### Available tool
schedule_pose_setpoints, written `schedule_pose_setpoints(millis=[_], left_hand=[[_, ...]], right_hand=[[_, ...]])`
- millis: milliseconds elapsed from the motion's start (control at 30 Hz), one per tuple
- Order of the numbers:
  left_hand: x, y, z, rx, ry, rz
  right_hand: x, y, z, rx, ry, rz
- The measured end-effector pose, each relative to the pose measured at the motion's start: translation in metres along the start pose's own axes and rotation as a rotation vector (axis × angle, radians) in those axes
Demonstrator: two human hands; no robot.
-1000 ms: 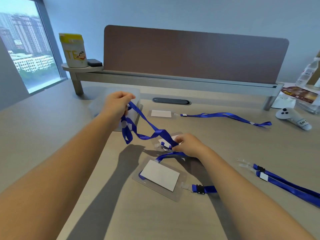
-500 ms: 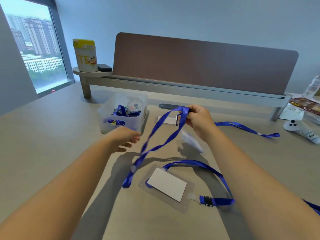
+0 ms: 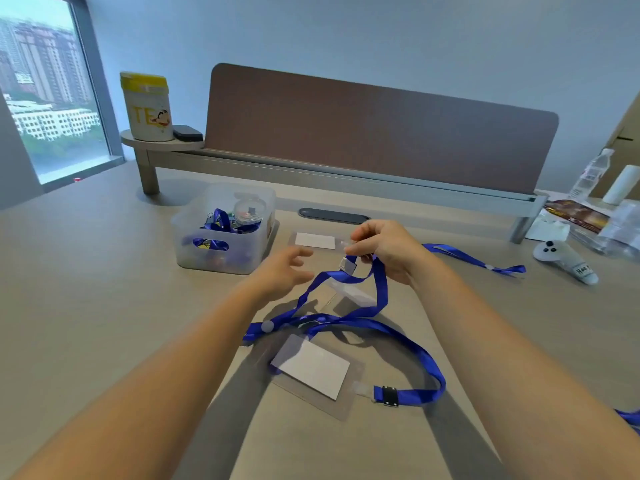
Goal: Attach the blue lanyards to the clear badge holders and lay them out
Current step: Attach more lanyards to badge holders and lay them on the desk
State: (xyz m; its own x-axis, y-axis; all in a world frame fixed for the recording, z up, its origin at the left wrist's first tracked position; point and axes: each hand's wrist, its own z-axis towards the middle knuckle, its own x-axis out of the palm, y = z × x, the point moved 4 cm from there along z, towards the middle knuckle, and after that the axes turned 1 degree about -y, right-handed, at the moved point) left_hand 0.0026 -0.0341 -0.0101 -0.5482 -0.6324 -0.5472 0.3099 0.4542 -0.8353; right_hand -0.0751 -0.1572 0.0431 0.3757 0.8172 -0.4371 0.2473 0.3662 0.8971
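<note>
My right hand (image 3: 388,249) pinches the clip end of a blue lanyard (image 3: 379,289) above the desk; its loop hangs down and trails left across the table. My left hand (image 3: 284,268) hovers beside it with fingers spread and nothing in them. A clear badge holder (image 3: 353,292) lies under the hanging loop. Nearer to me lies another clear badge holder with a white card (image 3: 313,370), joined to its own blue lanyard (image 3: 412,351). A third badge holder (image 3: 313,240) rests behind my hands, with a further blue lanyard (image 3: 474,259) stretched out to its right.
A translucent bin (image 3: 225,230) with lanyards and small items stands at the left. A white controller (image 3: 564,259) lies at the right, near a water bottle (image 3: 588,174) and packets. A brown divider (image 3: 377,129) and a yellow-lidded tub (image 3: 147,105) stand at the back.
My left hand let go of the lanyard and now hovers open. My right hand lifted the clip end, then lowered it a little. The view tilted up, revealing the bin.
</note>
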Motion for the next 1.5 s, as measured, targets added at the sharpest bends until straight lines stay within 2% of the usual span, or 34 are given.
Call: schedule_pose_setpoints(millis=[200, 333, 500, 567, 633, 733, 800, 867, 967, 1167, 1300, 1400, 1500], left_hand=[[0.028, -0.014, 0.012, 0.148, 0.098, 0.186], [0.026, -0.022, 0.014, 0.207, -0.009, 0.168], [0.006, -0.038, 0.014, 0.248, -0.179, 0.024], [-0.002, -0.043, 0.015, 0.261, -0.223, 0.026], [-0.009, -0.049, 0.016, 0.291, -0.250, 0.089], [-0.016, -0.059, 0.013, 0.348, -0.241, 0.216], [-0.018, -0.064, 0.010, 0.366, -0.224, 0.297], [-0.020, -0.067, 0.007, 0.385, -0.203, 0.375], [-0.023, -0.066, 0.006, 0.377, -0.146, 0.395], [-0.021, -0.058, -0.001, 0.267, 0.002, 0.203], [-0.027, -0.060, -0.002, 0.315, -0.141, 0.165], [-0.031, -0.066, -0.005, 0.430, -0.297, 0.243], [-0.035, -0.069, -0.009, 0.574, -0.444, 0.395]], right_hand=[[-0.014, 0.003, -0.004, -0.104, -0.046, 0.103], [-0.028, -0.002, 0.000, -0.154, -0.200, 0.199], [-0.044, -0.008, 0.003, -0.165, -0.445, 0.029], [-0.044, -0.011, 0.005, -0.146, -0.429, -0.079], [-0.039, -0.013, 0.007, -0.128, -0.330, -0.162], [-0.027, -0.013, 0.006, -0.114, -0.157, -0.124], [-0.022, -0.010, 0.004, -0.118, -0.104, -0.063], [-0.017, -0.005, 0.002, -0.127, -0.075, -0.111], [-0.011, 0.000, 0.001, -0.153, -0.093, -0.243], [-0.011, 0.009, -0.001, -0.213, -0.215, -0.245], [-0.010, 0.016, -0.004, -0.286, -0.240, -0.266], [-0.011, 0.019, -0.005, -0.326, -0.237, -0.248], [-0.013, 0.018, -0.004, -0.265, -0.213, -0.165]])
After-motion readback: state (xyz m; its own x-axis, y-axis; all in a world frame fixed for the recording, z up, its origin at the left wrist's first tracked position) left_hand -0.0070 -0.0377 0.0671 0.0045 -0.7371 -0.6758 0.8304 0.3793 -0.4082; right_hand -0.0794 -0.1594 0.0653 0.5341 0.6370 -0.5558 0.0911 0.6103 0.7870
